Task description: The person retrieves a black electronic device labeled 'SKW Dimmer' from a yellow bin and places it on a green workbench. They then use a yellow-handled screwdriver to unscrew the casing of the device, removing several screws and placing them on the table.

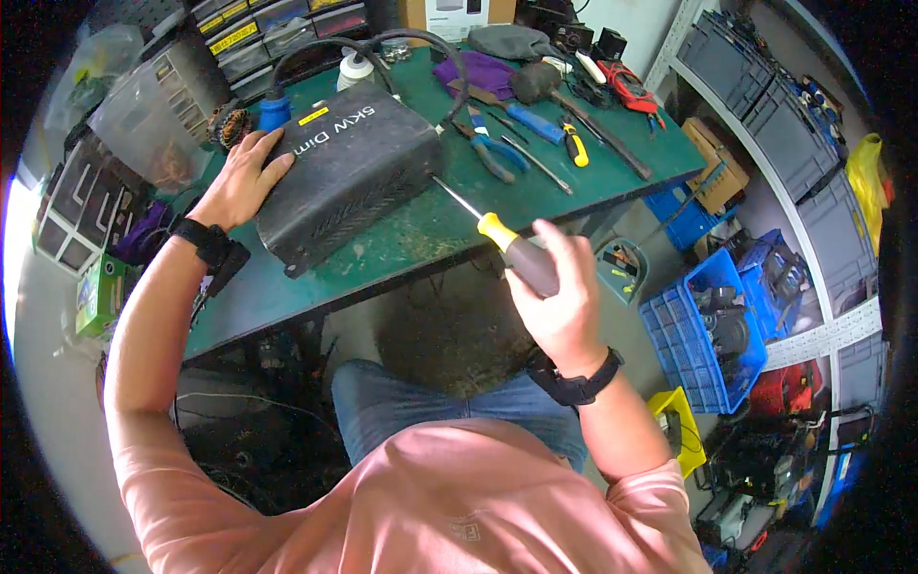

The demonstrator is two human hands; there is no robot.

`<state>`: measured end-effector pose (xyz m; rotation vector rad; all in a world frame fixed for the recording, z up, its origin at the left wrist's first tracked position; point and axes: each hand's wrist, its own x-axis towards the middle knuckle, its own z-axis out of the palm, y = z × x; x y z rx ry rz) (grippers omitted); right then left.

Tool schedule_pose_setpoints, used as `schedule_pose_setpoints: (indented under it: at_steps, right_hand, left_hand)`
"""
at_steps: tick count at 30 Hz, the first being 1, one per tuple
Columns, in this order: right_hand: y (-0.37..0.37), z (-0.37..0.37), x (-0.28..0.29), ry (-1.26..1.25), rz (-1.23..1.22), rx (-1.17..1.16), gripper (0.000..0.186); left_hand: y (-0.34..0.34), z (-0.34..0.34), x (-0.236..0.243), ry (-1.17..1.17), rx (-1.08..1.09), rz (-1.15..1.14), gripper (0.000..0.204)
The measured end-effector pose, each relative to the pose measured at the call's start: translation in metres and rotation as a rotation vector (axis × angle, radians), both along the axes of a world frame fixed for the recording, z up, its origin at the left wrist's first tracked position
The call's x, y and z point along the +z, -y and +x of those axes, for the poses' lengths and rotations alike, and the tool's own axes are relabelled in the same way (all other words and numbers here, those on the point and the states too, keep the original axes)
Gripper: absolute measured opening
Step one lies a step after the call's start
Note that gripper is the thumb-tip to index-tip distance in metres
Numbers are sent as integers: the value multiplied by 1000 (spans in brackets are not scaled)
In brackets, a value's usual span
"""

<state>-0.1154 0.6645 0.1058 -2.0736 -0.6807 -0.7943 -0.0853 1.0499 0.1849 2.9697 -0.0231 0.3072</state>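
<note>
My left hand (244,182) lies on the left end of a black metal case (354,177) with cables, fingers stretched out over its top. My right hand (559,306) grips a screwdriver (521,253) by its yellow-and-black handle; the shaft points up-left, its tip at the case's right end near a lower corner. Whether the tip is touching cannot be made out exactly. Just right of the case lie blue-handled pliers (492,158) and a slim metal tool (535,163). A blue connector (274,112) stands behind my left hand, beside a copper coil (229,124).
The green workbench (440,234) holds a mallet (598,129), red cutters or meter leads (631,91) and drawer units (273,38) at the back. Grey bins (784,153) on shelving stand right, above blue crates (698,335) and a yellow bin (679,430) on the floor.
</note>
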Motion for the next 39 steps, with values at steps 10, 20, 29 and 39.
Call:
schedule_pose_setpoints:
  at_steps: [10,20,29,39]
  right_hand:
    - [-5,-7,7,87,51,41,41]
    - [0,0,-3,-240,338,121,36]
    - [-3,-7,6,-133,292,38,36]
    - [-18,-14,8,161,116,193,53]
  left_hand:
    - [-2,0,-4,56,-7,-9,57]
    - [-3,5,0,-24,0,-10,56]
    - [42,-46,76,480,-122,-527,42]
    - [206,-59,-54,-630,-150,-1653,41]
